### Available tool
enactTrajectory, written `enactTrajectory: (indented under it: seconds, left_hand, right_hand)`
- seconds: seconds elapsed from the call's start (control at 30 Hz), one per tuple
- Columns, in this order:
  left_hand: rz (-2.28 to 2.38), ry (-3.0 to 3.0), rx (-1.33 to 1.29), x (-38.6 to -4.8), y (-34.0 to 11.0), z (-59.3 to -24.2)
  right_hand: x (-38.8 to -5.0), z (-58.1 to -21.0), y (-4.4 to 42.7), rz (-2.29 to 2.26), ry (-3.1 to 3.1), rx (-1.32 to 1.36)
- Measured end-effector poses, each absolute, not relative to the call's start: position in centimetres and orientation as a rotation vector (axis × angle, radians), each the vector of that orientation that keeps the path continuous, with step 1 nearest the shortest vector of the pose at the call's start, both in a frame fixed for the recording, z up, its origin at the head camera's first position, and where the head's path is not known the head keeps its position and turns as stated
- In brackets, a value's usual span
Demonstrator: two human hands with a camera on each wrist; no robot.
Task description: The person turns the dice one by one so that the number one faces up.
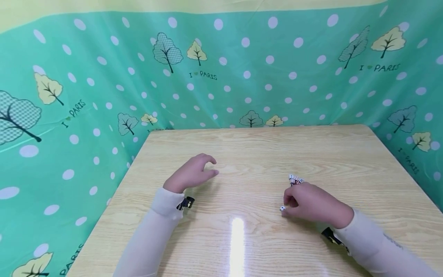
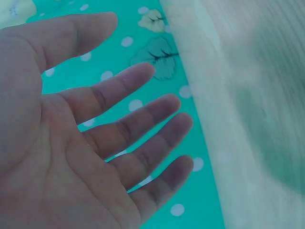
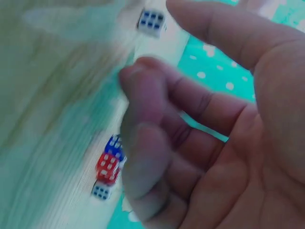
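One white die (image 1: 282,208) lies on the table by the thumb tip of the right hand (image 1: 308,204). In the right wrist view this die (image 3: 151,22) shows dark pips, with the bent fingers of the right hand (image 3: 190,129) apart from it and the thumb close by; whether the thumb touches it I cannot tell. Just beyond the right hand sits a cluster of small dice (image 1: 295,180), partly hidden by it; a red die (image 3: 108,168) and a blue die (image 3: 114,147) are among them. The left hand (image 1: 194,173), fingers spread and holding nothing, is over the table's left half.
The light wooden table (image 1: 256,154) is bordered by a green dotted cloth (image 1: 235,92) at the back and both sides. A bright strip of reflected light (image 1: 237,246) shows near the front. Each sleeve has a small black device at its cuff.
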State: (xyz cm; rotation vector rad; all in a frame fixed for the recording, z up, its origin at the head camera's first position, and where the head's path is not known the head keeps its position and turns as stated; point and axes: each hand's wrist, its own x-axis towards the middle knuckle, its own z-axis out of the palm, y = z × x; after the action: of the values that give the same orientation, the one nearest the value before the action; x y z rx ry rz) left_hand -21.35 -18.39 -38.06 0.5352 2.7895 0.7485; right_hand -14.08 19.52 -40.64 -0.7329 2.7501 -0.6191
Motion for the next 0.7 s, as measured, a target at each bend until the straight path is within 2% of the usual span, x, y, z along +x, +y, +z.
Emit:
enactTrajectory:
  seconds: [0.17, 0.7]
  left_hand:
    - [0.701, 2.802, 0.517, -21.8, -18.6, -38.7]
    - [0.661, 2.811, 0.56, -21.8, -18.2, -39.2]
  right_hand:
    - [-13.6, -40.9, 18.9, -0.543, 2.827, -0.685]
    - [-13.5, -40.9, 18.5, -0.534, 2.843, -0.778]
